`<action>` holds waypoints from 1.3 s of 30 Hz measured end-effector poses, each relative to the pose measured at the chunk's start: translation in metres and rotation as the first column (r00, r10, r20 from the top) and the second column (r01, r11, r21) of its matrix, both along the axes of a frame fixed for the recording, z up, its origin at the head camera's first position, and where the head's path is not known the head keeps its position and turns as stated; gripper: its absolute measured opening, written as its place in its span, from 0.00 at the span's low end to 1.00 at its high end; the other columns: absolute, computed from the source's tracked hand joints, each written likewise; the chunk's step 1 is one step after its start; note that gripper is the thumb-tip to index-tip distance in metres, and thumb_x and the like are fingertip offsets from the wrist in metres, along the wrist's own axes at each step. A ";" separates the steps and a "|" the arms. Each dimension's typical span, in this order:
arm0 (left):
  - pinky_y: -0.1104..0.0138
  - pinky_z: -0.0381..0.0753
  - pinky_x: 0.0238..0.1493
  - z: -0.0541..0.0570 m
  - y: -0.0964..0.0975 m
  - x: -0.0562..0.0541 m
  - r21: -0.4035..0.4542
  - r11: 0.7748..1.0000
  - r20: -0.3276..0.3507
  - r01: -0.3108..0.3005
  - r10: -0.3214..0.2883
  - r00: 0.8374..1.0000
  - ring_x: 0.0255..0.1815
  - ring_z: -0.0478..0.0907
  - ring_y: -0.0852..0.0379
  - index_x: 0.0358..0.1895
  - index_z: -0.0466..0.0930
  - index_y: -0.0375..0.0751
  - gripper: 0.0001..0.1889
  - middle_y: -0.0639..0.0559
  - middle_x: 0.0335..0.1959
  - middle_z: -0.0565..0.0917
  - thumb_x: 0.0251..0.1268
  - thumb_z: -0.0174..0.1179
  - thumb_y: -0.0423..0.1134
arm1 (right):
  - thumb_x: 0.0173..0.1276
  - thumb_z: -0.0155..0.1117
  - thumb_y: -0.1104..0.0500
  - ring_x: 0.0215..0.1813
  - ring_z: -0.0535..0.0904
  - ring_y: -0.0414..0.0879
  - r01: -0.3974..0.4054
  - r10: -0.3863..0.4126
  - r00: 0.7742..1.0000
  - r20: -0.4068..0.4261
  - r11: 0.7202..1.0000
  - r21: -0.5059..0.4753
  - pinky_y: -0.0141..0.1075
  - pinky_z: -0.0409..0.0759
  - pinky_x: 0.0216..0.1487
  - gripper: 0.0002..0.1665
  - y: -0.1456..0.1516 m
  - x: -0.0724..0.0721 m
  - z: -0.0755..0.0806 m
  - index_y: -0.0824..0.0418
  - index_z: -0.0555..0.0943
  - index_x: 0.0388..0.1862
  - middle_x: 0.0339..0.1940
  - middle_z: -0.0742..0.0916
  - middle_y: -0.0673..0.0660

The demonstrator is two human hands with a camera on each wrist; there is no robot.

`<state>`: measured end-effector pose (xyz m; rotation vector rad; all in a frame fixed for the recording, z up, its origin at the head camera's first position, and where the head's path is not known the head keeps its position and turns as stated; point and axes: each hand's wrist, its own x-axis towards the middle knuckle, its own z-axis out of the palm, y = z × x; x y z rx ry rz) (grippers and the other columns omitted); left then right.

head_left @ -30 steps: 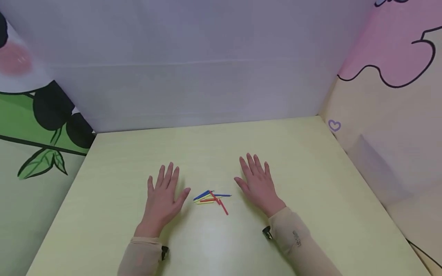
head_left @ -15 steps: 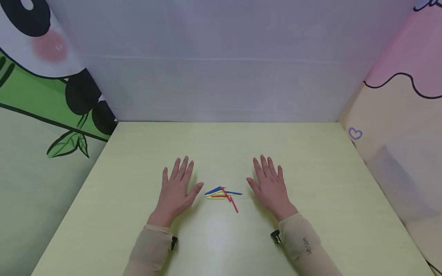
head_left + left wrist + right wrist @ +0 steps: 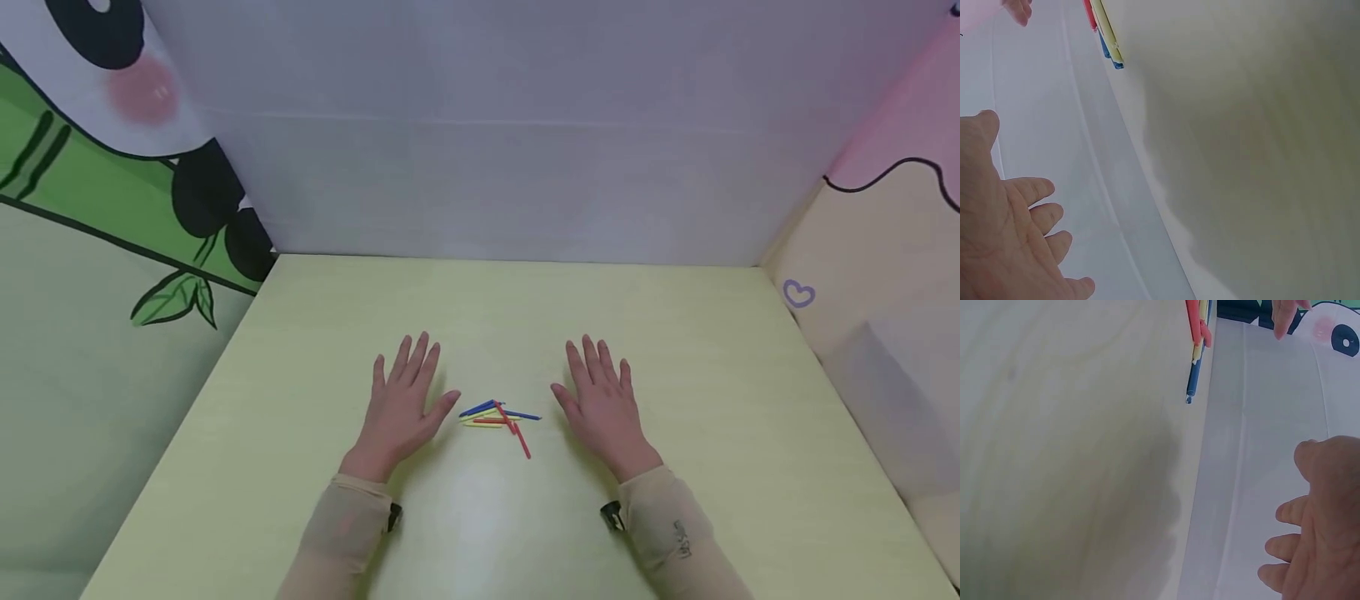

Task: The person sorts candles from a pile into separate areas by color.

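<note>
Several thin sticks in blue, yellow and red lie in a loose, overlapping pile, with a blue stick (image 3: 523, 414) pointing right and a red stick (image 3: 522, 442) slanting toward the near side. To the left of the pile is my left hand (image 3: 401, 412), palm down, fingers straight and spread. My right hand (image 3: 603, 412) mirrors it on the right side. Both hands hold nothing and stay apart from the sticks. The left wrist view shows stick ends, among them a yellow one (image 3: 1107, 31). In the right wrist view a blue stick end (image 3: 1193, 381) sticks out.
The pale yellow table (image 3: 480, 333) is bounded by a grey-lilac back wall (image 3: 480, 183). Printed side panels stand left (image 3: 97, 375) and right (image 3: 862, 333). Dark devices sit at both wrists, such as the right one (image 3: 612, 515).
The head view has shifted and turned slightly, so table, hands and sticks appear farther right. Hands and sticks keep about the same places relative to each other.
</note>
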<state>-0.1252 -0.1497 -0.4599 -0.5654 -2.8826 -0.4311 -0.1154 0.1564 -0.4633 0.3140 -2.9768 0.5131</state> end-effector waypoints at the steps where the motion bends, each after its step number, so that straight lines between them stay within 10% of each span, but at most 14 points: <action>1: 0.41 0.33 0.71 0.000 0.000 0.000 -0.001 1.000 0.003 -0.001 0.001 1.000 0.79 0.35 0.47 0.78 0.49 0.44 0.41 0.52 0.80 0.42 0.71 0.39 0.66 | 0.76 0.46 0.40 0.79 0.40 0.59 -0.002 0.002 1.000 0.001 1.000 -0.001 0.61 0.39 0.72 0.41 0.000 0.000 0.000 0.58 0.51 0.79 0.79 0.52 0.63; 30: 0.42 0.39 0.71 0.005 -0.001 -0.001 0.010 1.000 0.034 0.004 -0.005 0.999 0.79 0.38 0.46 0.78 0.49 0.43 0.41 0.48 0.80 0.46 0.71 0.42 0.65 | 0.76 0.46 0.41 0.78 0.44 0.62 -0.029 0.029 1.000 0.005 1.000 -0.012 0.61 0.42 0.72 0.41 -0.004 0.001 0.005 0.60 0.51 0.79 0.79 0.54 0.64; 39: 0.47 0.61 0.67 0.002 0.000 -0.001 0.132 0.989 0.043 0.068 -0.074 0.996 0.72 0.60 0.42 0.68 0.69 0.38 0.33 0.40 0.68 0.69 0.65 0.61 0.55 | 0.76 0.51 0.44 0.74 0.56 0.63 -0.048 0.044 0.999 -0.028 0.988 -0.147 0.56 0.54 0.71 0.39 -0.006 0.004 0.005 0.65 0.57 0.76 0.76 0.62 0.65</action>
